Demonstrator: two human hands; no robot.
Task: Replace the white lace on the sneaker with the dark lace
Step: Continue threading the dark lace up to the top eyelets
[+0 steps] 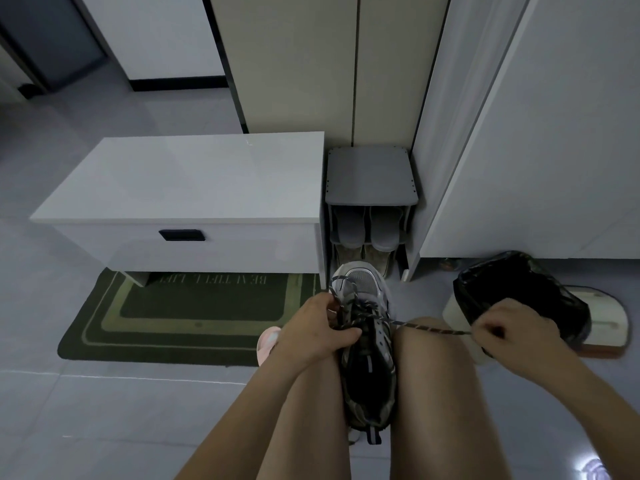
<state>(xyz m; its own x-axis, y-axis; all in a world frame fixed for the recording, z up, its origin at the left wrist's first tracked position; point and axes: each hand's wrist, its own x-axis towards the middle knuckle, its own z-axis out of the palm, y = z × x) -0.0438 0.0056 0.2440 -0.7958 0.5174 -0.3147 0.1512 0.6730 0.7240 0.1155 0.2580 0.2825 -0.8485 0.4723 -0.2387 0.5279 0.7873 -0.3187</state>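
Dark lace being threaded, head view. The sneaker is wedged between your bare knees, toe pointing away from you and heel toward you. Your left hand grips its upper at the eyelets: the fingers are curled over the lacing and the thumb lies across the top of the shoe, clamped on it. The dark lace, flecked with pale stitches, crosses the eyelets just under those fingertips, and one loop of it rises over the grey toe just beyond them. From the eyelets a free length runs taut toward your right hand, passing above the right knee. That hand pinches the lace close to its end, thumb and forefinger pressed together on it, with the other fingers curled in beside them. Just behind the right fingers sits a black bag, its mouth open. Well beyond the left fingers a green mat lies partly under a white bench. A pink slipper shows just beside the left wrist. Past the toe stands a grey shoe rack holding slippers.
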